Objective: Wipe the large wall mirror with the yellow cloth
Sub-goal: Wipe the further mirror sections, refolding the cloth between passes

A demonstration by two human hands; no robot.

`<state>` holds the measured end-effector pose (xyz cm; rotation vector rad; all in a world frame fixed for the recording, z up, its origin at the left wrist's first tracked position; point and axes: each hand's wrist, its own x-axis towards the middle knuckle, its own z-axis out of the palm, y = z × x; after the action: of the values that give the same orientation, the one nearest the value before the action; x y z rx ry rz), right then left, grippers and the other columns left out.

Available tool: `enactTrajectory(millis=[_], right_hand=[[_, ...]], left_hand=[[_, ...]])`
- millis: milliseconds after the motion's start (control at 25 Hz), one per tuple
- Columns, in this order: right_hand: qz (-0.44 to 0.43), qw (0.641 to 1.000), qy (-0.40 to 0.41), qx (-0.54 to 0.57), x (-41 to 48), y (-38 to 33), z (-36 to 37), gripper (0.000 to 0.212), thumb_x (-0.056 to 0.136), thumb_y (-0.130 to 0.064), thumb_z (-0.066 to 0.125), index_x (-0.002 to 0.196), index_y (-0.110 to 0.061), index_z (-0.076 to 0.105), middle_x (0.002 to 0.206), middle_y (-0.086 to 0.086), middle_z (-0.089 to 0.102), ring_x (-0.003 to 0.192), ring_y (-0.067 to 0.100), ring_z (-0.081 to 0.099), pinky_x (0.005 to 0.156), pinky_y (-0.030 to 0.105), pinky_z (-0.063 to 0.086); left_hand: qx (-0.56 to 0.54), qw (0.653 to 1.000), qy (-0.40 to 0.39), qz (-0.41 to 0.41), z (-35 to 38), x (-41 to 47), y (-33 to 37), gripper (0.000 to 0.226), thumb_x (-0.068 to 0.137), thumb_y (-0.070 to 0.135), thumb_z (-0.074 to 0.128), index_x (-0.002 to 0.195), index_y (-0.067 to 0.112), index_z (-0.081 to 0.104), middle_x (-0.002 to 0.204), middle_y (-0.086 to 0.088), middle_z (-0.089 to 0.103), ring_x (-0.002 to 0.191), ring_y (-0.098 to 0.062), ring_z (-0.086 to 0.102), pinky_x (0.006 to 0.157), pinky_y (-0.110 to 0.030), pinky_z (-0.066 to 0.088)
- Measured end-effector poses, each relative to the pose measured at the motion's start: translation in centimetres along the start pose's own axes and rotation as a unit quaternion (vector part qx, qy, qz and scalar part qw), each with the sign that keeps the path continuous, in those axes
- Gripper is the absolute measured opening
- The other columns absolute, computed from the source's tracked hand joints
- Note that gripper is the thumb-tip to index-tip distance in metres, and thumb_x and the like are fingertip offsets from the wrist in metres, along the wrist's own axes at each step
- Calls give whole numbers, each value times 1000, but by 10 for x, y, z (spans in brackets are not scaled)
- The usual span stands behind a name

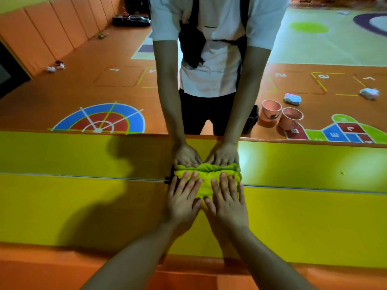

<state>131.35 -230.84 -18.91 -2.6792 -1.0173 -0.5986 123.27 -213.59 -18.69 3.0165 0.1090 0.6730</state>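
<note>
I see left hand (182,198) and right hand (228,200) flat, fingers straight, on yellow cloth (206,181) at mirror (62,155) bottom edge, black clip (169,178) just beside, pink buckets (270,110) reflected.

L hand (181,203) + R hand (228,204) flat, fingers straight, side by side on bunched yellow cloth (207,180), pressing it vs bottom edge of wall mirror (62,155). Yellow panel (83,216) below. Reflection: white shirt (217,65), two pink buckets (271,109), orange floor (104,91).

The large wall mirror (62,155) lies open far to the left and right of the yellow cloth (207,181). A small black fitting (168,178) on its lower edge, just beside the cloth's left end, blocks a leftward pass along that edge.
</note>
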Motion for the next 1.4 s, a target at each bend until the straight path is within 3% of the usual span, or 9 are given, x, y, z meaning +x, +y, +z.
enactTrajectory(millis=[120, 240, 360, 440, 520, 640, 800, 1040, 1400], right_hand=[[76, 992, -104, 17, -11, -22, -6, 77, 95, -64, 37, 156, -19, 38, 167, 10, 25, 156, 29, 18, 121, 56, 15], [116, 981, -150, 41, -10, -35, -19, 71, 94, -61, 37, 150, -19, 49, 160, 10, 41, 149, 30, 34, 118, 55, 19], [109, 982, -153, 36, -6, -32, -34, 56, 93, -50, 39, 134, -24, 66, 142, 6, 62, 133, 29, 57, 111, 56, 35], [84, 981, -174, 31, -3, -28, -48, 43, 90, -43, 47, 122, -26, 70, 123, 2, 71, 119, 29, 66, 96, 54, 50], [77, 979, -186, 25, -1, -25, -62, 34, 82, -37, 71, 113, -25, 68, 104, -1, 71, 104, 30, 67, 81, 48, 53], [74, 967, -244, 0, 0, -28, -78, 54, 59, -39, 92, 106, -21, 72, 88, 2, 67, 85, 30, 66, 65, 42, 53], [68, 955, -286, -37, 2, -32, -98, 34, 53, -30, 92, 77, -24, 70, 87, 7, 60, 84, 32, 60, 66, 42, 49], [95, 962, -252, -46, 29, -23, -213, 31, 97, -35, 56, 126, -24, 51, 128, 0, 56, 127, 25, 52, 112, 46, 25], [57, 987, -119, 94, 154, 26, -478, 48, 94, -18, 63, 141, -22, 55, 135, 11, 57, 118, 39, 59, 91, 42, 46]], left_hand=[[-20, 992, -119, -41, -10, -13, 10, 70, 94, 48, 43, 156, 16, 34, 166, -2, 24, 154, -21, 20, 118, -52, 22], [-62, 989, -125, -53, -25, -12, 8, 56, 99, 39, 38, 152, 20, 42, 159, 2, 40, 148, -16, 34, 118, -45, 22], [-86, 985, -112, -97, -40, 1, 7, 46, 96, 35, 50, 141, 23, 52, 122, 3, 70, 113, -17, 66, 98, -37, 45], [-62, 976, -161, -136, -51, 7, 16, 50, 92, 36, 64, 140, 26, 53, 114, 5, 69, 105, -19, 64, 88, -37, 49], [-34, 954, -254, -156, -65, 12, 26, 48, 97, 38, 59, 143, 27, 49, 127, 4, 60, 119, -23, 52, 95, -38, 42], [12, 947, -291, -136, -84, 22, 31, 36, 101, 34, 51, 136, 25, 53, 136, -2, 49, 127, -29, 38, 102, -40, 33], [-27, 951, -285, -119, -107, 19, 37, 31, 92, 27, 62, 123, 29, 58, 134, 2, 45, 128, -29, 38, 101, -43, 26], [-34, 982, -185, -26, -201, 44, 41, 28, 99, 37, 56, 127, 34, 55, 121, 6, 62, 119, -22, 53, 99, -42, 28], [-154, 985, -75, 6, -429, 207, 68, 32, 95, 43, 59, 126, 33, 59, 132, 5, 57, 123, -23, 55, 99, -42, 41]])
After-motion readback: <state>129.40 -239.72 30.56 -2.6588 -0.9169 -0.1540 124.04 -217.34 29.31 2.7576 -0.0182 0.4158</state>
